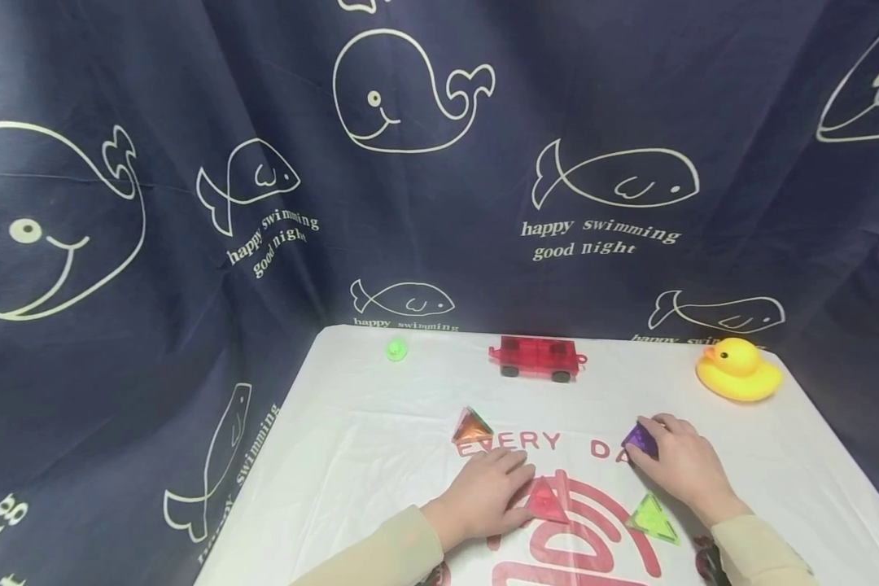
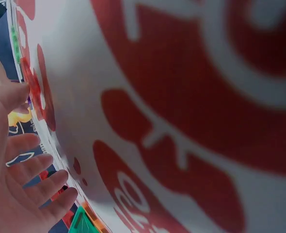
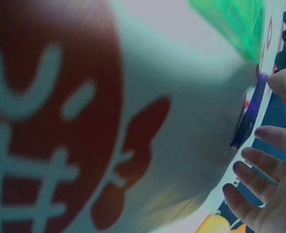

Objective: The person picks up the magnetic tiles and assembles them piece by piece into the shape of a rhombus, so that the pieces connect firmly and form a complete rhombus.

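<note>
In the head view my left hand lies low over the table, its thumb and forefinger at the left edge of a red triangular tile. The fingers of that hand are spread and loosely extended in the left wrist view. To the right, my right hand holds a purple triangular tile between thumb and forefinger. The right wrist view shows the purple tile nearly edge-on, by the thumb and fingertips. Nearer than it lies a light green triangular tile.
An orange triangular tile with a green edge lies beyond the left hand. Along the table's back are a small green toy, a red wheeled toy car base and a yellow rubber duck. A dark blue printed curtain surrounds the white tabletop.
</note>
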Demonstrator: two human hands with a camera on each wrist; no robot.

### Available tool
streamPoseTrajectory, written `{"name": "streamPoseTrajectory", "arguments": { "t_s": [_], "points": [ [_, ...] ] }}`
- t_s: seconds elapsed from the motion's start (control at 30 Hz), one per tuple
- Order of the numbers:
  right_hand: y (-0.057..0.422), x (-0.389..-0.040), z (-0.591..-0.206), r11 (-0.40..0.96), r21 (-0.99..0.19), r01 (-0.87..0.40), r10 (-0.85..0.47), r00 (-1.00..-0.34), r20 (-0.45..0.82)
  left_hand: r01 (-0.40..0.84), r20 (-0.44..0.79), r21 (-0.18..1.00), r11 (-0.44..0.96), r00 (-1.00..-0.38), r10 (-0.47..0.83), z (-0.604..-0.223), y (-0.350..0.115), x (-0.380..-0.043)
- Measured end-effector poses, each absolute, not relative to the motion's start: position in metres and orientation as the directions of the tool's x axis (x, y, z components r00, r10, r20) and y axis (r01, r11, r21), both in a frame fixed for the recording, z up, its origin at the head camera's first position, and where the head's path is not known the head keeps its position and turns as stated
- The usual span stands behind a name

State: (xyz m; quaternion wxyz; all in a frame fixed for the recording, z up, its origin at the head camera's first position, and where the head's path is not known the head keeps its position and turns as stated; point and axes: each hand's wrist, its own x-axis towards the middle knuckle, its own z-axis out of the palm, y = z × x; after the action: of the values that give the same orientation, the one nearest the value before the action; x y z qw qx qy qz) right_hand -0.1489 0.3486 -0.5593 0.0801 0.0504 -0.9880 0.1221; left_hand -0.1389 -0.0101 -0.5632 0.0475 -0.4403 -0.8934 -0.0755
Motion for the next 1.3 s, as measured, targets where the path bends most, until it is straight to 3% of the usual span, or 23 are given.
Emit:
{"name": "streamPoseTrajectory", "arguments": {
  "t_s": [0.17,0.73,1.3],
  "points": [
    [0.355,-0.149,-0.562,0.963,-0.253,-0.095,-0.064,-0.99,0.128,0.805,0.085,0.092,0.585,-0.592,0.801,-0.564,-0.007,-0.139],
    [0.363,-0.155,-0.56,0.949,-0.303,-0.083,-0.068,-0.996,0.061,0.841,0.035,0.071,0.537,-0.54,0.841,-0.561,0.002,-0.144],
    [0.365,-0.16,-0.554,0.928,-0.367,-0.059,-0.046,-0.998,0.043,0.795,0.032,0.202,0.572,-0.589,0.807,-0.563,0.009,-0.15]
  ]
}}
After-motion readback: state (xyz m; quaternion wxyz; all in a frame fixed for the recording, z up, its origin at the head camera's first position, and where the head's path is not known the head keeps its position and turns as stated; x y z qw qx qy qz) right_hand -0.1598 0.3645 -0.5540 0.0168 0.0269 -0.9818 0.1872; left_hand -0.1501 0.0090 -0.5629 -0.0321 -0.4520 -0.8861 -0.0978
